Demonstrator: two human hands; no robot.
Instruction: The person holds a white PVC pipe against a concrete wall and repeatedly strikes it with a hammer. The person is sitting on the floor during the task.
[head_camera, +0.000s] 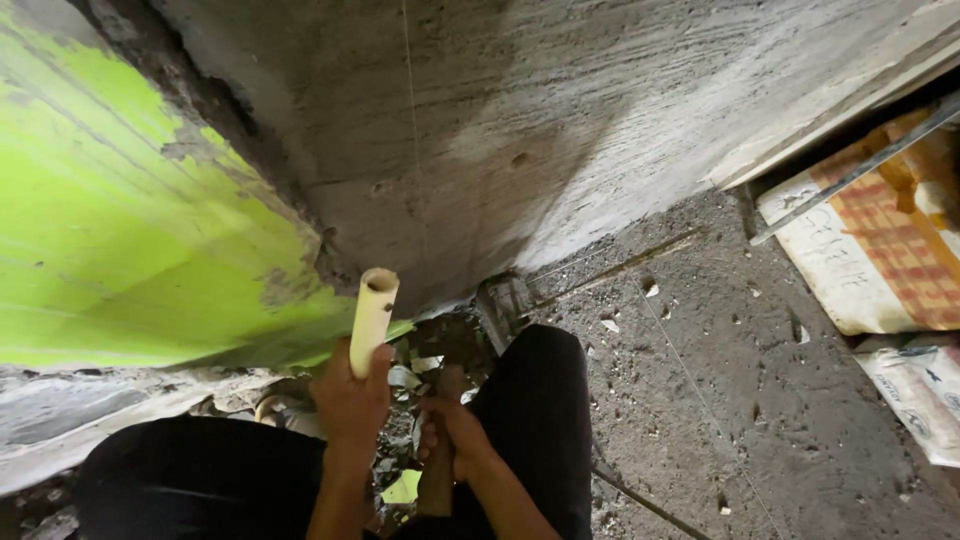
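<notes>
Left grip (350, 400) clamped around the lower part of a cream plastic pipe (373, 315), fingers wrapped tight, thumb side up. Pipe upright, tilted slightly to the right, open round end at the top, standing just in front of the foot of the wall. Right grip (452, 437) closed around a wooden handle (440, 470), held low between the knees; handle running roughly upright, its head hidden among the rubble, so kind of tool not certain. Both grips close together, the left a little higher than the right, not touching.

Around them, broken rubble (415, 365) at the base of the wall: grey chunks, pale shards, one bright green fragment (403, 488) on the floor just below the hands. Black trouser legs (535, 400) on either side, knees bent, framing the hands.

Behind the pipe, a rough grey concrete wall (520, 130), scored with fine lines. To the left, a painted bright green wall section (120, 230), paint chipped away along its ragged edge. To the right, a dusty grey floor (720, 380) strewn with small pale chips. Further right, printed paper sacks (880, 260), one with a red and orange chequered pattern, lying flat near the corner, a thin metal bar (850, 170) across the upper one.
</notes>
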